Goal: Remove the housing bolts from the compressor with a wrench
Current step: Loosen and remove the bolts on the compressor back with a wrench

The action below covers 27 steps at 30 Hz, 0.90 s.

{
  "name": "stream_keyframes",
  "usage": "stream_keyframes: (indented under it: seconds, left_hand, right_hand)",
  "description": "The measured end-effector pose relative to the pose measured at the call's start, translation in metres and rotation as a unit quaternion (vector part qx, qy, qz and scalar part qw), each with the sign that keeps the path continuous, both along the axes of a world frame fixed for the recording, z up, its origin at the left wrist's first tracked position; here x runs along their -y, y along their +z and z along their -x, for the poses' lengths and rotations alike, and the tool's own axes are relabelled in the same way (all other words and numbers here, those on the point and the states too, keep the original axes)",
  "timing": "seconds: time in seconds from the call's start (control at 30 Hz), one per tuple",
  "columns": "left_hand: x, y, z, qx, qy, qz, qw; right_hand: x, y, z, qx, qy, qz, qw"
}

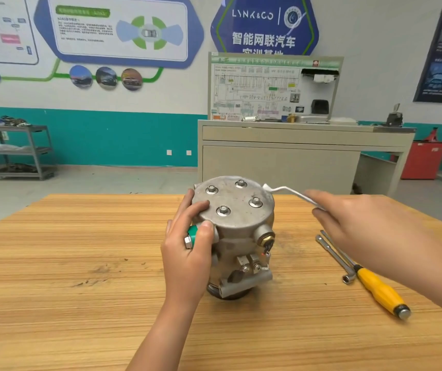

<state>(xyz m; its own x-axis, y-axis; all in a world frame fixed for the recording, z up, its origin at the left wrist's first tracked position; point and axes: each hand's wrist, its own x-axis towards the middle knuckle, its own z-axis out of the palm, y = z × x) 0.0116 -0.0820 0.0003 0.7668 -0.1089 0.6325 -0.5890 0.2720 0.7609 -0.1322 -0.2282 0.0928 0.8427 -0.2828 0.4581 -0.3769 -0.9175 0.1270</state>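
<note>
A grey metal compressor (pixel 241 231) stands upright on the wooden table (pixel 67 263). Several hex housing bolts (pixel 223 210) sit in its round top cover. My left hand (pixel 187 245) grips the compressor's left side, thumb near a green-capped port (pixel 193 233), fingers curled over the cover's edge. My right hand (pixel 348 223) holds a silver wrench (pixel 286 190) by its handle. The wrench head hangs in the air just right of the cover's far edge, off any bolt.
A yellow-handled screwdriver (pixel 377 290) and an L-shaped socket wrench (pixel 333 254) lie on the table to the right of the compressor. Beyond the table stand a beige training bench (pixel 294 156) with a wiring board, a grey shelf cart (pixel 13 151) at left and a red cabinet (pixel 423 162).
</note>
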Motion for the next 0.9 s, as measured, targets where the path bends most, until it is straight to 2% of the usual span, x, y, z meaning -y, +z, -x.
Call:
stream_keyframes:
  seconds: [0.1,0.27,0.4,0.57,0.67,0.8,0.9]
  left_hand:
    - [0.002,0.001,0.002,0.0,-0.001,-0.003,1.0]
    - [0.004,0.001,0.003,-0.001,0.001,-0.003,1.0]
    - [0.006,0.001,0.005,-0.002,0.003,-0.002,1.0]
    - [0.004,0.0,0.003,0.0,0.007,0.004,1.0]
    - [0.006,0.0,0.006,0.004,0.017,0.002,1.0]
    - [0.008,-0.002,0.01,0.011,0.033,0.004,0.999]
    - [0.008,-0.004,0.009,0.012,0.037,0.008,0.999]
  right_hand:
    - [-0.004,-0.006,-0.002,-0.012,-0.006,0.024,1.0]
    - [-0.029,0.001,0.0,-0.095,-0.083,0.136,0.983]
    - [-0.046,-0.008,-0.002,-0.16,-0.102,0.116,0.975]
    - [-0.051,0.007,-0.002,-0.2,-0.109,0.145,0.963]
    - [-0.056,0.013,-0.006,-0.205,-0.109,0.145,0.962]
    - [-0.063,0.003,-0.007,-0.167,-0.086,0.11,0.976]
    - [-0.064,-0.004,-0.004,-0.141,-0.081,0.119,0.98]
